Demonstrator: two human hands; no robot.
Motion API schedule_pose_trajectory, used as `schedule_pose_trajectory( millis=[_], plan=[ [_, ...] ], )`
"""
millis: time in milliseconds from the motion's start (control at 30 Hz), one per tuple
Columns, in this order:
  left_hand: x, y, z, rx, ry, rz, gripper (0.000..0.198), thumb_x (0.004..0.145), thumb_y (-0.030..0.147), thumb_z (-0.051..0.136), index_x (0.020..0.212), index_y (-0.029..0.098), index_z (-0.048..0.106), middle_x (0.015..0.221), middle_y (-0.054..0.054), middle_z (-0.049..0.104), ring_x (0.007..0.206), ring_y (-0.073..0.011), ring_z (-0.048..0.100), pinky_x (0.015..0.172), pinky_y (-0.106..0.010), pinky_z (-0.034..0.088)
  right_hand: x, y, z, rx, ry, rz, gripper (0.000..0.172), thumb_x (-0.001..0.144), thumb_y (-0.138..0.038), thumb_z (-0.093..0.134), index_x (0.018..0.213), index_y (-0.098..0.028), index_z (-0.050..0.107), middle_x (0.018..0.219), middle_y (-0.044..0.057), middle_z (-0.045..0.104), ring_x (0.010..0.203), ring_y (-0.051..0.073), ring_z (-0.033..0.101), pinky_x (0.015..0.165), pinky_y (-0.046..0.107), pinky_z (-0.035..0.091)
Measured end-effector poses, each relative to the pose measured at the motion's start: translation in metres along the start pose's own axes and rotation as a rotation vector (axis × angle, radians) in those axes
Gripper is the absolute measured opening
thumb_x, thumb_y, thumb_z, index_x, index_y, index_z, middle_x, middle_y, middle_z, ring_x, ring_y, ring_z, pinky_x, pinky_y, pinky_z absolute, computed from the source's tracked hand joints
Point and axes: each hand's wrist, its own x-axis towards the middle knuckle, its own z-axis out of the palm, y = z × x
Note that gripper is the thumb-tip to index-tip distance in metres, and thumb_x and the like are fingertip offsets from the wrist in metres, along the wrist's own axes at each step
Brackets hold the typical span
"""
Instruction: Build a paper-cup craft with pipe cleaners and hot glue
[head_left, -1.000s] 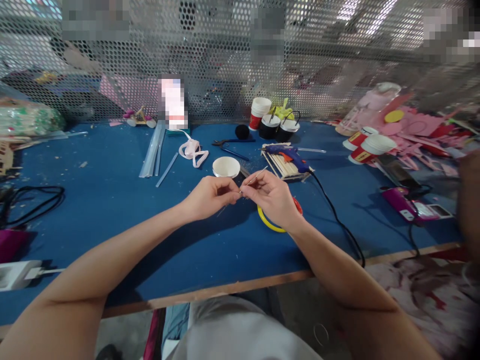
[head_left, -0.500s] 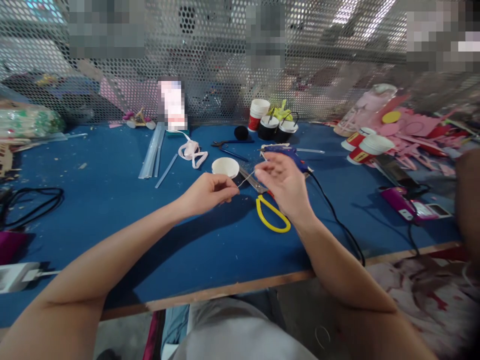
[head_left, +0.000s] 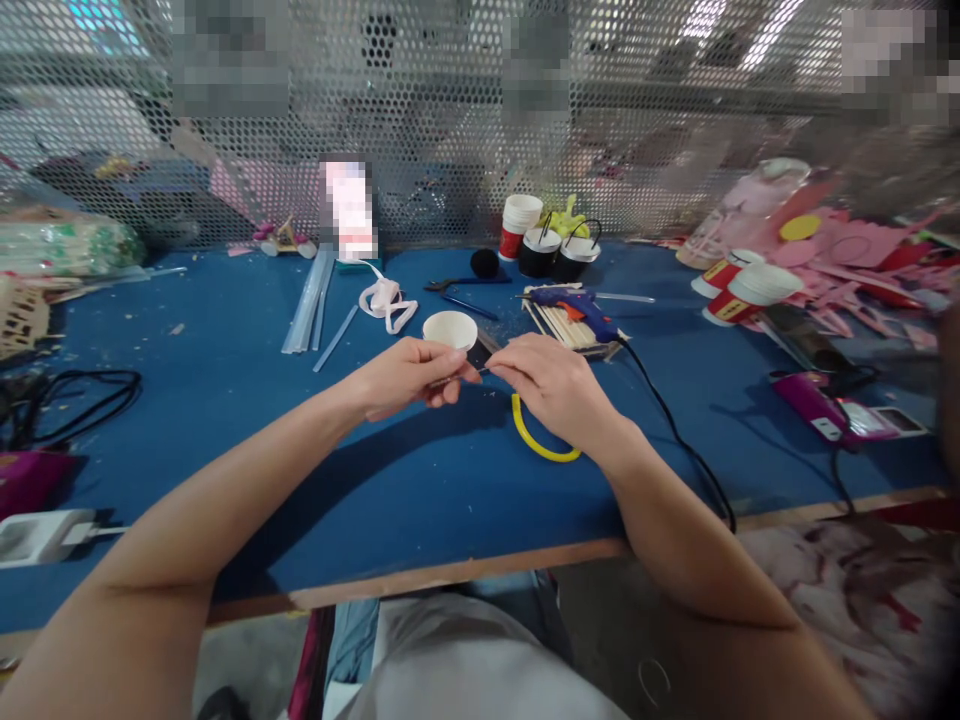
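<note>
Since half a second ago the right hand [head_left: 551,385] has come back down from near the glue gun [head_left: 577,305] and now meets the left hand [head_left: 409,375] over the middle of the blue tabletop [head_left: 225,400]. Both hands are closed in a fine pinch on a thin wire [head_left: 480,372], which lies between their fingertips, just before a white paper cup [head_left: 450,328] and near yellow scissors [head_left: 536,445]. It seems best to keep the fingertips close together, so the wire neither bends nor slips. Behind the far edge stands a perforated metal screen [head_left: 420,120]; pink craft pieces [head_left: 840,250] crowd the far right corner.
</note>
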Motion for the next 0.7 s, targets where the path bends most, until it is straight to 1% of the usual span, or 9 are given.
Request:
schedule_pose_trajectory(
  millis=[100,167,300,400,467,533,600,633,700],
  plan=[
    [0.0,0.004,-0.004,0.059,0.056,0.152,0.026,0.075,0.032,0.06,0.094,0.014,0.062,0.068,0.0,0.06,0.058,-0.0057,0.052,0.055,-0.019,0.042,0.001,-0.002,-0.005,0.153,-0.02,0.162,0.019,0.088,-0.024,0.041,0.084,-0.019,0.06,0.076,0.003,0.062,0.071,0.014,0.057,0.068,0.027,0.043],
    [-0.001,0.004,-0.003,0.098,0.105,0.237,0.027,0.07,0.028,0.065,0.094,0.015,0.061,0.075,-0.002,0.062,0.064,-0.0075,0.055,0.061,-0.021,0.045,0.001,-0.004,-0.003,0.258,-0.048,0.226,0.018,0.088,-0.023,0.042,0.084,-0.019,0.059,0.071,0.001,0.061,0.066,0.012,0.056,0.065,0.025,0.043],
    [-0.001,0.001,0.006,0.183,0.212,0.278,0.02,0.071,0.03,0.063,0.08,0.012,0.063,0.069,-0.002,0.064,0.059,-0.0079,0.055,0.06,-0.023,0.047,-0.002,-0.01,0.007,0.495,-0.107,0.314,0.016,0.087,-0.026,0.042,0.093,-0.019,0.056,0.068,-0.001,0.058,0.061,0.01,0.054,0.059,0.022,0.042],
    [0.003,0.003,0.004,0.283,0.229,0.305,0.025,0.074,0.033,0.059,0.087,0.012,0.062,0.072,-0.003,0.064,0.063,-0.01,0.057,0.062,-0.024,0.047,-0.002,-0.012,0.009,0.549,-0.057,0.366,0.019,0.087,-0.032,0.043,0.085,-0.018,0.056,0.062,-0.002,0.051,0.054,0.008,0.047,0.051,0.021,0.037],
    [0.008,0.005,-0.002,0.455,0.276,0.39,0.034,0.074,0.036,0.058,0.1,0.014,0.058,0.08,-0.005,0.064,0.072,-0.0124,0.058,0.069,-0.027,0.046,0.001,-0.008,0.005,0.576,0.054,0.424,0.022,0.086,-0.036,0.044,0.081,-0.018,0.055,0.056,-0.004,0.045,0.048,0.007,0.04,0.046,0.021,0.032],
    [0.017,0.004,-0.01,0.798,0.323,0.493,0.042,0.07,0.039,0.063,0.105,0.015,0.057,0.092,-0.007,0.064,0.084,-0.0165,0.057,0.078,-0.032,0.043,0.004,0.0,0.001,0.655,0.194,0.509,0.022,0.086,-0.038,0.044,0.081,-0.019,0.053,0.051,-0.006,0.037,0.042,0.006,0.032,0.041,0.021,0.026],
    [0.027,-0.001,-0.017,1.137,0.246,0.553,0.041,0.065,0.039,0.068,0.098,0.016,0.06,0.102,-0.01,0.062,0.097,-0.0223,0.053,0.087,-0.038,0.037,0.008,0.01,-0.002,0.679,0.27,0.583,0.022,0.084,-0.04,0.046,0.081,-0.019,0.051,0.049,-0.007,0.034,0.038,0.005,0.027,0.038,0.021,0.022],
    [0.031,-0.005,-0.02,1.261,0.224,0.539,0.037,0.067,0.036,0.067,0.097,0.016,0.06,0.103,-0.011,0.062,0.1,-0.0238,0.052,0.088,-0.04,0.035,0.01,0.015,-0.001,0.637,0.254,0.608,0.022,0.083,-0.04,0.048,0.08,-0.018,0.051,0.049,-0.007,0.035,0.038,0.005,0.028,0.038,0.021,0.022],
    [0.036,-0.011,-0.026,1.454,0.205,0.474,0.019,0.074,0.027,0.06,0.089,0.014,0.062,0.094,-0.011,0.064,0.096,-0.0245,0.055,0.089,-0.043,0.032,0.013,0.024,0.004,0.449,0.134,0.623,0.024,0.08,-0.041,0.051,0.079,-0.017,0.054,0.049,-0.005,0.041,0.041,0.007,0.035,0.041,0.022,0.026]
  ],
)
